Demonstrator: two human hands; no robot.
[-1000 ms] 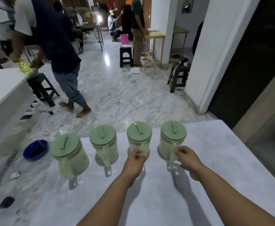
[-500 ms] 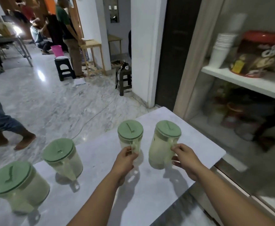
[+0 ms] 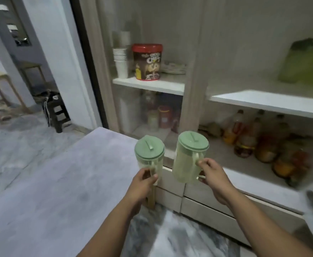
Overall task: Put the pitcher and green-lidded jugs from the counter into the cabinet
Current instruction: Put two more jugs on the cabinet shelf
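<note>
My left hand [image 3: 145,179] gripped one green-lidded jug [image 3: 149,156] by its handle; my right hand [image 3: 213,174] gripped another [image 3: 189,156]. At two o'clock, the cabinet [image 3: 270,102] held blurred, probably glass, bottles [image 3: 244,140].

Grey marble floor [image 3: 13,158], white wall [image 3: 46,58], wooden stool [image 3: 56,110]

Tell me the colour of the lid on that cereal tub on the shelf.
Red, on the cereal tub; the head view shows it clearly.
</note>
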